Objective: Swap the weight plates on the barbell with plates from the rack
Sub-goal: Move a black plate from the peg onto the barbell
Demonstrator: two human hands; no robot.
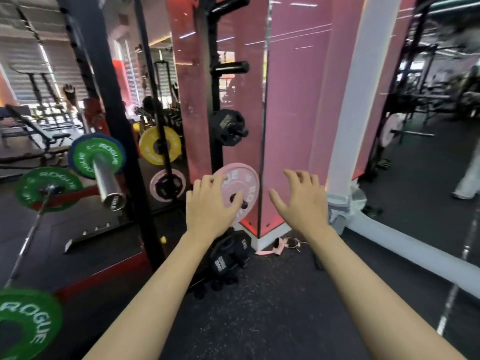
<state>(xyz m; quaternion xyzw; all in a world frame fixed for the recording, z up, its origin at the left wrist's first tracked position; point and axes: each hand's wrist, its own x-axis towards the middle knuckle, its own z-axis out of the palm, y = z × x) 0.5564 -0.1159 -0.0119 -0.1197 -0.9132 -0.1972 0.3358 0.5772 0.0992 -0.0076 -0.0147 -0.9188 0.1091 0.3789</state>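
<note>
While both bare arms are reaching forward over the dark rubber floor (259,294), the left hand (207,203) is lying against the face of a pink plate (241,181) with its fingers (235,203) spread and lightly bent, the fingertips resting near the plate's centre hole. That pink plate is hanging on a low peg of the black storage rack (214,74), roughly at the middle of the view, with a black plate (226,127) sitting on the peg above it toward 12 o'clock. At 3 o'clock of the pink plate the right hand (302,201) is hovering in the air beside a pink pillar (293,100), its fingers apart and holding nothing. Toward 9 o'clock the barbell's steel sleeve (107,180) is sticking out, carrying a green plate (97,157) with a blue one behind it. More green plates are showing at 8 o'clock, and small black plates (228,258) are lying on the floor below the rack.
</note>
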